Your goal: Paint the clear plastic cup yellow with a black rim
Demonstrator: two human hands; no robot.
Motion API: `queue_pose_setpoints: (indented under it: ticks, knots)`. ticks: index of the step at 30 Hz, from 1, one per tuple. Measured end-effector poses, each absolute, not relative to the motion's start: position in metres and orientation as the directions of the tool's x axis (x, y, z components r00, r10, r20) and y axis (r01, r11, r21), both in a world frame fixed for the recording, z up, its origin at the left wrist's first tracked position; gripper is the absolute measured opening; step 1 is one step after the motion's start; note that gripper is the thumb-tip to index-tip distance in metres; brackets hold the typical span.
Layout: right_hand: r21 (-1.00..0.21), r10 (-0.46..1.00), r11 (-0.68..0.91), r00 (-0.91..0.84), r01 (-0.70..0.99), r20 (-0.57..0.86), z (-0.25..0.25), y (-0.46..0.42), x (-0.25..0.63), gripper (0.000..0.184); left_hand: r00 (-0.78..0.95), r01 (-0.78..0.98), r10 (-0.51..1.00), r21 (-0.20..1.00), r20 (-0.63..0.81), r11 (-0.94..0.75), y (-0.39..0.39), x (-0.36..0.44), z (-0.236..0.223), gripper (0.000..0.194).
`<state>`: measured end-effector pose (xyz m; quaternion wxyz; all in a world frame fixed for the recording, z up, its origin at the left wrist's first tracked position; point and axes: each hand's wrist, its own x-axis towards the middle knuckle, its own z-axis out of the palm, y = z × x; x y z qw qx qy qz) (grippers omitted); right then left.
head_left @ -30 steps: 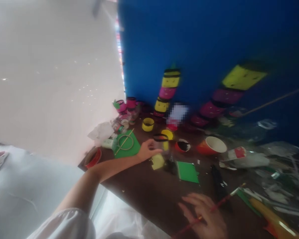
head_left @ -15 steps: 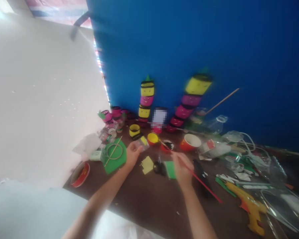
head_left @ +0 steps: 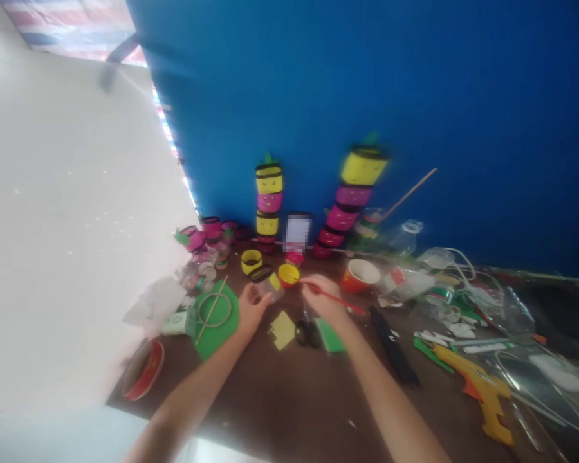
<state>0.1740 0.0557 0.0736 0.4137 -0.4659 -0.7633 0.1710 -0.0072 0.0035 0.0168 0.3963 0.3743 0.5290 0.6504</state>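
Nearest us, the brown surface (head_left: 289, 399) is carrying a yellow glue gun (head_left: 485, 392) on the right and a red ring (head_left: 150, 374) close to its left edge. A long black object (head_left: 393, 347) is lying further in, and to the left of it a green square (head_left: 330, 335), scissors (head_left: 307, 332) and a yellow piece (head_left: 282, 330) are sitting in a row. A green sheet (head_left: 211, 344) is lying further left, with a hoop (head_left: 230, 311) and a thin stick (head_left: 212, 312) resting across it. Just beyond, our left hand (head_left: 251, 305) is curving partly closed around the side of a clear cup (head_left: 273, 292) with a dark rim and a yellow patch, holding it tilted above the surface. Our right hand (head_left: 324, 297) is pinching a red brush (head_left: 342, 299), its tip reaching the yellow pot (head_left: 286, 283); we cannot tell whether it is touching paint. A paper cup (head_left: 352, 280) is standing to the right of the pot, and a yellow ring (head_left: 251, 267) is standing behind the clear cup. Farthest off, two yellow-and-pink stacks, left (head_left: 269, 202) and right (head_left: 342, 215), are rising before the blue wall (head_left: 318, 96).
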Motion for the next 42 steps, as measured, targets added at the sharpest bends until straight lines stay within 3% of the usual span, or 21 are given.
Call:
queue_pose_setpoints:
  ticks: [12, 22, 26, 34, 42]
  knots:
    - [-0.658, 0.849, 0.518, -0.236, 0.547, 0.473, 0.078, 0.06, 0.168, 0.015, -0.427, -0.192, 0.904, 0.976, 0.015, -0.106, 0.005, -0.007, 0.017, 0.039]
    - [-0.799, 0.833, 0.439, 0.147, 0.41, 0.533, 0.063, 0.009, 0.2, 0.022, -0.362, -0.224, 0.932, 0.973, -0.023, -0.062, 0.008, -0.01, 0.012, 0.047]
    - [-0.803, 0.805, 0.463, 0.201, 0.376, 0.558, 0.054, -0.014, 0.2, 0.02, -0.308, -0.198, 0.951, 0.979, -0.023, -0.041, 0.009, -0.013, 0.005, 0.044]
    - [-0.679, 0.724, 0.617, 0.053, 0.397, 0.688, 0.052, -0.04, 0.184, 0.006, -0.293, -0.152, 0.956, 0.987, -0.003, -0.043, 0.006, -0.009, 0.008, 0.036]
    - [-0.594, 0.648, 0.706, -0.014, 0.387, 0.761, 0.056, -0.044, 0.174, 0.016, -0.296, -0.112, 0.955, 0.994, -0.017, -0.017, 0.006, -0.008, 0.007, 0.034]
